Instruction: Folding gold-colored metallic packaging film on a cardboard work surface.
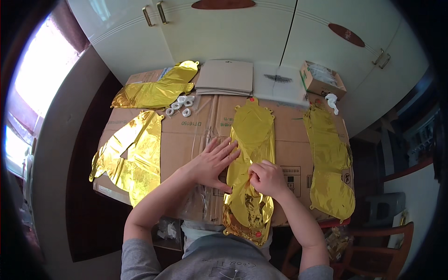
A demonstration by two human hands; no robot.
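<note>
Gold foil balloon (252,151), deflated, long and narrow, laid out lengthwise on the cardboard-topped bench (289,133), long axis running away from the wearer. Far end rounded, with a small tab bearing a red mark (252,100) and more little tabs at the shoulders. Far section lies fairly flat, duller yellow; near section is crinkled and mirror-bright with dark reflections. Near end hangs past the front edge, second red mark (258,234) low on it, tab at its left corner. Middle partly hidden, so can't confirm creasing there.
</note>
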